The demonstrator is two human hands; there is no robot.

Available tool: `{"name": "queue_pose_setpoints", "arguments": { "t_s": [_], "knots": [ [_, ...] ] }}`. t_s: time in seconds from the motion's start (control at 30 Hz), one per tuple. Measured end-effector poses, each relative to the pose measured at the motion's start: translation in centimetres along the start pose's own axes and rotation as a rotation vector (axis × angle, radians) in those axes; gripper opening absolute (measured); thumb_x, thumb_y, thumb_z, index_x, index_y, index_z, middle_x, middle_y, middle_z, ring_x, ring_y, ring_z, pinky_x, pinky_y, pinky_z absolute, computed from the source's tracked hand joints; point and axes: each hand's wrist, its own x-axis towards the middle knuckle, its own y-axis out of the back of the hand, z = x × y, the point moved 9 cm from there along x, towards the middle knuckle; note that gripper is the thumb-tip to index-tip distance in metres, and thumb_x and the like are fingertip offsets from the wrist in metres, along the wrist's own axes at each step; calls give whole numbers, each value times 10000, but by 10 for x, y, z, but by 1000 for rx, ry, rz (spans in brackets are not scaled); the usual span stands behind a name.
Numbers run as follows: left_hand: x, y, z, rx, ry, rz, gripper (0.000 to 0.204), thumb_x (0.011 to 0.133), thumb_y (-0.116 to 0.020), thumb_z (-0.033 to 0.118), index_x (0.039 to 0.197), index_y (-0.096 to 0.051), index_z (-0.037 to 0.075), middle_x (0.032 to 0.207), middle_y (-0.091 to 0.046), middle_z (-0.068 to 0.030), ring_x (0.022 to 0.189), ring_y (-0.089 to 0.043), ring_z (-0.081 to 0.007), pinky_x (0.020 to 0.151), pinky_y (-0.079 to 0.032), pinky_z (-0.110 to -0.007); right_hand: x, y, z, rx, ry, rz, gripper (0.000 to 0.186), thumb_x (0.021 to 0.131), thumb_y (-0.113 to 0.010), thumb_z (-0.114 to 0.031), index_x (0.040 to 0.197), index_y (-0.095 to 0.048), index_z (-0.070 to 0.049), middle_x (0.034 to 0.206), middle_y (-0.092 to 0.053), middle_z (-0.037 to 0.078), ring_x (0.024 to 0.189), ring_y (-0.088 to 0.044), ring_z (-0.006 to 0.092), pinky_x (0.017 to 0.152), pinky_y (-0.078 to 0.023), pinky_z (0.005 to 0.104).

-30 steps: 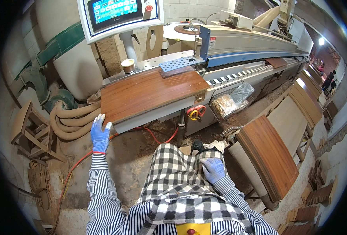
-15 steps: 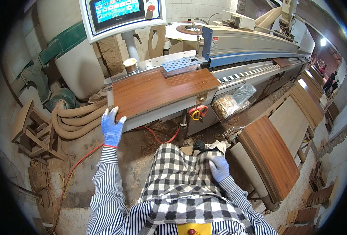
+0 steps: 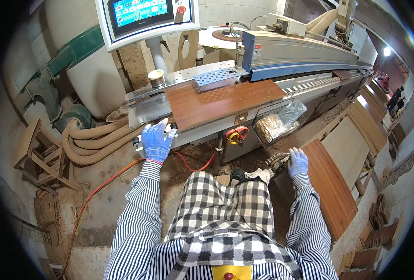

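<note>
My left hand [image 3: 156,140], in a blue-and-white glove, has its fingers apart at the machine's front edge, just below the left end of a wood-grain panel [image 3: 221,105] lying on the machine bed [image 3: 148,112]. A perforated blue plate [image 3: 216,76] is above that panel. My right hand [image 3: 298,163], gloved alike, has extended fingers at the left edge of a stacked wood-grain panel [image 3: 332,191] on the roller conveyor to my right.
A control screen [image 3: 139,13] stands above the machine [image 3: 305,58]. A wire basket [image 3: 279,122] and orange scissors [image 3: 238,134] hang below. Hoses [image 3: 90,142], a wooden stool [image 3: 43,156] and a red cable [image 3: 104,184] are left. People [image 3: 393,98] are in the far right background.
The panel on the bed has slid right, uncovering metal at its left. My left hand has followed rightward and up. My right hand has left my apron and moved to the stacked panel.
</note>
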Motion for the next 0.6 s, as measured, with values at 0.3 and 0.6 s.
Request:
{"name": "queue_pose_setpoints", "arguments": {
  "t_s": [0.3,0.6],
  "knots": [
    [-3,2,0,50,-15,-4,404,854,-657,353,1173,-621,107,1132,-660,-89,1074,-587,-243,1053,-347,-442,-39,6,-10,72,73,104,379,772,-604,-91,1151,-595,-99,1179,-590,93,1108,-531,297,962,-416,422],
    [-4,0,-2,50,-15,2,403,856,-654,349,1176,-618,106,1153,-650,-87,1087,-580,-237,1058,-342,-435,-166,32,8,684,-425,232,216,922,-579,-266,996,-633,-70,857,-671,97,794,-643,250,735,-514,348]
  ]
}}
